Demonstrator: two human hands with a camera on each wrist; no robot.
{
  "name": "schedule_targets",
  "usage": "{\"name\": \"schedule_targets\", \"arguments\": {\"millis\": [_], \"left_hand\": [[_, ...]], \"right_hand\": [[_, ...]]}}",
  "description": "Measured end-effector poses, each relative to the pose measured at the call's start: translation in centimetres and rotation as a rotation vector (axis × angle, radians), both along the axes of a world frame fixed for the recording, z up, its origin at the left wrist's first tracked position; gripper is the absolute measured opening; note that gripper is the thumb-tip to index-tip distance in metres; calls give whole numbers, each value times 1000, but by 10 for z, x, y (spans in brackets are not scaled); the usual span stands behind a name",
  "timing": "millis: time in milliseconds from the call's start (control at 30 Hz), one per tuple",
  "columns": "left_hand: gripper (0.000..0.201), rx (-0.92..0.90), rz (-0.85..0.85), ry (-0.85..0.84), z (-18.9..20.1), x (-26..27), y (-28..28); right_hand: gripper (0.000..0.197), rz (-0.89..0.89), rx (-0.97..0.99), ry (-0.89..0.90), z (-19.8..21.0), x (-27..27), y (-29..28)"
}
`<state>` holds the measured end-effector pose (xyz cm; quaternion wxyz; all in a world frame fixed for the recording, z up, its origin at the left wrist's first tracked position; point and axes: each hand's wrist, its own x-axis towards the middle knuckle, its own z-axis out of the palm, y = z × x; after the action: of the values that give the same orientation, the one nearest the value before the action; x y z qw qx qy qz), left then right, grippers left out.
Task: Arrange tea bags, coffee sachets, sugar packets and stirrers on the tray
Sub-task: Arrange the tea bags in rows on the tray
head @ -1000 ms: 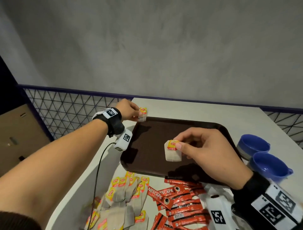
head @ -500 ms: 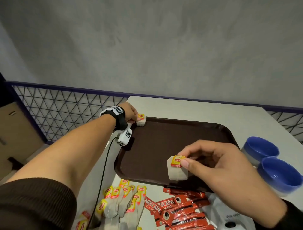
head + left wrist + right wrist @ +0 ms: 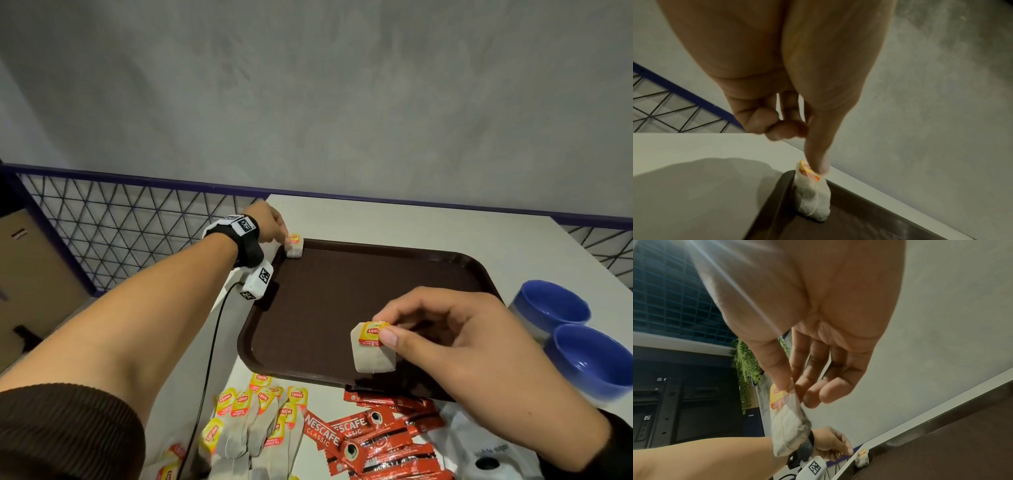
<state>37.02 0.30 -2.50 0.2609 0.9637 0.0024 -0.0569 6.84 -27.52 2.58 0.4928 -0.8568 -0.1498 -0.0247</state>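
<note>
Left hand [image 3: 269, 222] fingertip touches corner tea bag [image 3: 294, 245]; right hand [image 3: 462, 346] pinches second tea bag [image 3: 373, 347]; blue bowls [image 3: 551, 306] beside tray [image 3: 359, 284].

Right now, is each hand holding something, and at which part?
The right hand pinches a tea bag at its yellow tag. The left hand touches the tag of another tea bag in the tray corner; a pinch cannot be told.

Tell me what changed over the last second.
The left hand lowered its tea bag into the tray's far-left corner, fingertip still on the tag. The right hand still pinches the second tea bag above the tray's near edge.
</note>
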Motion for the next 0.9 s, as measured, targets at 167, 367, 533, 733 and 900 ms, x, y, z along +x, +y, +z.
{"name": "schedule_targets", "arguments": {"millis": [167,367,533,733,900], "left_hand": [[11,34,-89,107,-7,-16,2],[3,-80,-245,-66,29,-80,-13],[29,-365,-686,114,61,-192,-26],[37,-510,-544,-50,52,-260,-23],[29,-619,-367,-126,45,-269,-23]], "right_hand": [[11,-2,-9,-17,-3,8,2],[10,-48,2,1,-10,16,1],[9,-49,88,-7,-6,20,11],[12,12,153,-5,-4,22,24],[11,35,187,16,-7,21,31]]}}
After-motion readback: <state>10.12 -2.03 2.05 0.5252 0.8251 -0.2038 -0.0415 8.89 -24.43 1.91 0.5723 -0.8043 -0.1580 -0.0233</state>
